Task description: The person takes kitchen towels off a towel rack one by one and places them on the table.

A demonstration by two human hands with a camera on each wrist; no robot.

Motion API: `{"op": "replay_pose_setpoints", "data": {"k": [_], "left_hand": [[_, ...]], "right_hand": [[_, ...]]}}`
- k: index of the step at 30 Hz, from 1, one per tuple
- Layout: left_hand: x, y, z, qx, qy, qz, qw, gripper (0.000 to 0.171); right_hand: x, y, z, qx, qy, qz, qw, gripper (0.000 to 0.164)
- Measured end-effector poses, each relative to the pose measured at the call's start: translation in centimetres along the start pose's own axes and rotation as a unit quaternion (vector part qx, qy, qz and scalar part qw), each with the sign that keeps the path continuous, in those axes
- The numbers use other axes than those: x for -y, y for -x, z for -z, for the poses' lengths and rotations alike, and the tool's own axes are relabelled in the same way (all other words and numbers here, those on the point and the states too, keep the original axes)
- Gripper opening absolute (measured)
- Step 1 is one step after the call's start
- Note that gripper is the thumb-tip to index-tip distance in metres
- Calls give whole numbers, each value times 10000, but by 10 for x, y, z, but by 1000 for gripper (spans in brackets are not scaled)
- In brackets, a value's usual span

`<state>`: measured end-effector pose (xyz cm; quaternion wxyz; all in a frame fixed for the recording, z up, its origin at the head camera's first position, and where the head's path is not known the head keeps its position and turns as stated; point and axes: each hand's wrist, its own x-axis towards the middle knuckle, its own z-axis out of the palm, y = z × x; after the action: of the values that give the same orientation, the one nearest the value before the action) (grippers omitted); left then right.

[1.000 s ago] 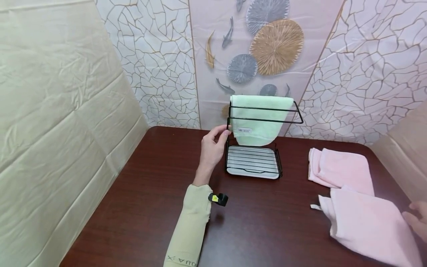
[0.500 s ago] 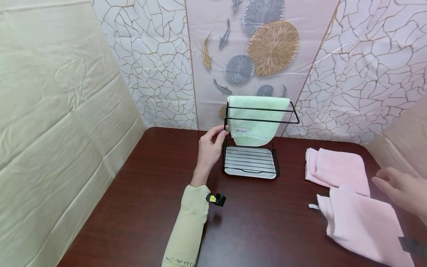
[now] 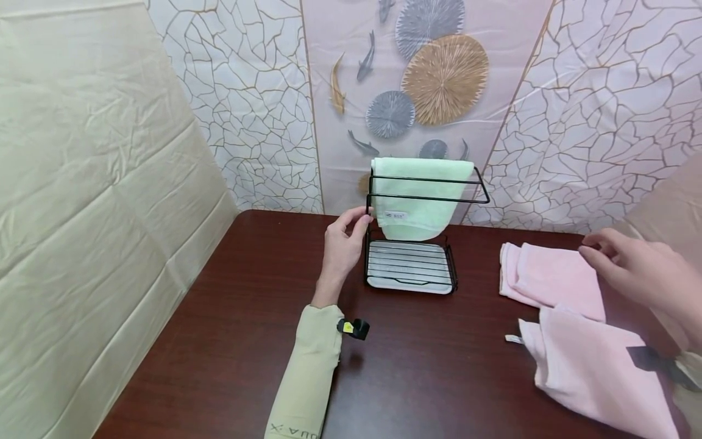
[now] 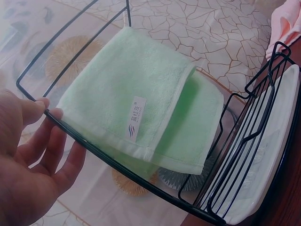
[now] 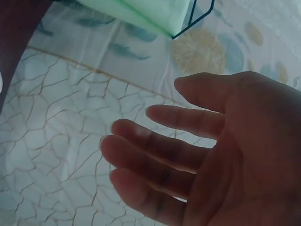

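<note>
A black wire towel rack (image 3: 428, 198) stands at the back of the table, a pale green towel (image 3: 419, 201) draped over its top bars. My left hand (image 3: 342, 244) pinches the rack's left upright between thumb and fingers, as the left wrist view also shows. The towel's white label (image 4: 134, 120) faces the left wrist camera. My right hand (image 3: 644, 268) hovers at the right, holding nothing, its fingers relaxed and spread in the right wrist view. It overlaps the edge of a folded pink towel (image 3: 559, 274) in the head view.
A second pink towel (image 3: 598, 366) lies in front of the folded one, nearer the table's right side. At the rack's foot a white tray (image 3: 408, 282) sits under a wire grid. Patterned cloth (image 3: 263, 110) hangs behind the dark red table (image 3: 230, 341).
My right hand has come in from the right edge and moved left and up, past the nearer pink towel. The left hand keeps its hold on the rack; the head view has shifted slightly.
</note>
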<state>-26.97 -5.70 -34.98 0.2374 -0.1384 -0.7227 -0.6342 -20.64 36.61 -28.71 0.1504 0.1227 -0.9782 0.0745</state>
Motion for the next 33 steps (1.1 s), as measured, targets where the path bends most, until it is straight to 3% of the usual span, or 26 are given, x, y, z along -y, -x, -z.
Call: {"op": "replay_pose_setpoints", "data": {"k": [12,19,29,33], "left_hand": [[-4,2,1,141,137,12,9998,23],[30,-6,-3,84,66,-112,9999,23],[30,-6,-4,15,68,-16,10000,23],[21,-5,-2,23,-6,33,10000,23]], "right_hand": [[35,-39,10,-634,-505,177,9966,35],[58,-66,13,-761,-774,430,9932,37],[83,-99,17,-779,-950,689,9900,34],[92,-112,16,-814,-1009,808,9883,33]]}}
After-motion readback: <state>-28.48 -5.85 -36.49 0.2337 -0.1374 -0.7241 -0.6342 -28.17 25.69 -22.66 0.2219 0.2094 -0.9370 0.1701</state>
